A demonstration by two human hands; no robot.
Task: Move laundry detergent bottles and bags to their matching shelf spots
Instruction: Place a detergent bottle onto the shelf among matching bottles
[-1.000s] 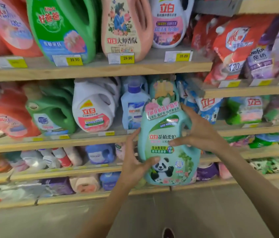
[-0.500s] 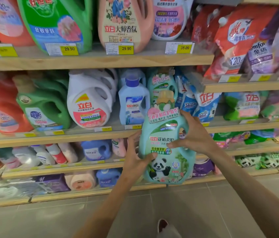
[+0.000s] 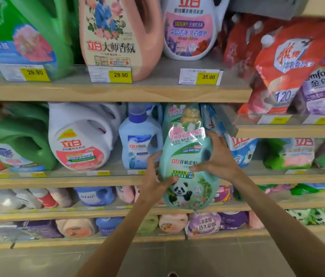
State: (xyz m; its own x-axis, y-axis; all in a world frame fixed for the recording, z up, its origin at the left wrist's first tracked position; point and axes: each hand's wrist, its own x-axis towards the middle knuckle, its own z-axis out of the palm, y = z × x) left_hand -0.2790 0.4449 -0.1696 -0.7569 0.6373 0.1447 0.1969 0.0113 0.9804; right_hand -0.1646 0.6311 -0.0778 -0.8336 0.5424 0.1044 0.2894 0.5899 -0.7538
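I hold a teal detergent bottle [image 3: 187,168] with a panda on its label upright in front of the shelves. My left hand [image 3: 155,176] grips its lower left side. My right hand [image 3: 215,158] wraps its right side near the handle. Its cap reaches up in front of a matching teal bottle [image 3: 172,114] standing on the second shelf [image 3: 57,179]. A pale blue bottle [image 3: 139,142] stands just left of that spot.
The top shelf [image 3: 117,90] carries green, pink and white jugs with yellow price tags. White and green jugs fill the second shelf's left part. Red and purple refill bags [image 3: 289,62] hang out at the right. Lower shelves hold small bottles lying down.
Both hands have lifted the panda bottle higher and closer to the second shelf. The camera has moved nearer to the shelves.
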